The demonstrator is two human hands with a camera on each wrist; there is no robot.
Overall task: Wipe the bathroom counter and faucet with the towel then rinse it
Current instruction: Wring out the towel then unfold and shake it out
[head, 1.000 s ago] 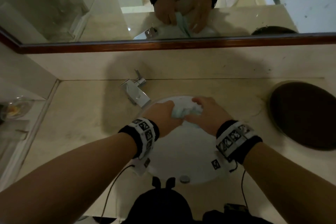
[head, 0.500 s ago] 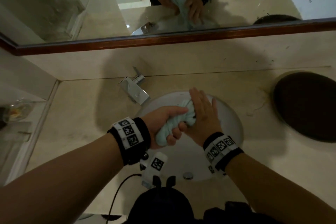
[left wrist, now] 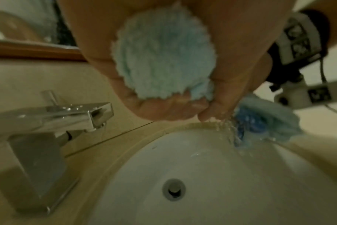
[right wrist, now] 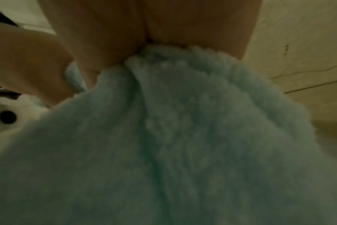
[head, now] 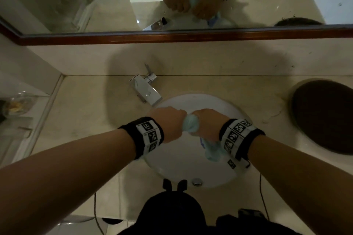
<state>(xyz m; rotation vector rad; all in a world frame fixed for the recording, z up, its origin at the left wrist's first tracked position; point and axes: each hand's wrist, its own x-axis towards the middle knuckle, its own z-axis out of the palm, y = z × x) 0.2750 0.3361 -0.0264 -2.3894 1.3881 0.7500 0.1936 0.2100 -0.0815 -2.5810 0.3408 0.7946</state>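
Observation:
Both hands hold a light blue towel (head: 190, 126) over the white sink basin (head: 183, 166). My left hand (head: 168, 124) grips one end in a fist, and my right hand (head: 207, 126) grips the other; the twisted cloth bulges between them. A loose tail of towel (head: 212, 150) hangs under the right wrist. In the left wrist view the towel (left wrist: 164, 60) is squeezed in my fingers and water runs off into the basin (left wrist: 202, 175). The right wrist view is mostly filled by the towel (right wrist: 183, 137). The chrome faucet (head: 146, 89) stands left of the hands, its spout (left wrist: 98, 115) dripping only.
The beige counter (head: 76, 110) runs around the basin, with a backsplash and a wood-framed mirror (head: 172, 36) behind. A dark round opening (head: 324, 116) lies in the counter at right. A glass dish (head: 17, 103) sits on a side ledge at left. The basin drain (left wrist: 173, 190) is open.
My right hand, flat against the towel half a second ago, has curled round it. Both fists now hold the towel twisted between them, and a tail hangs down.

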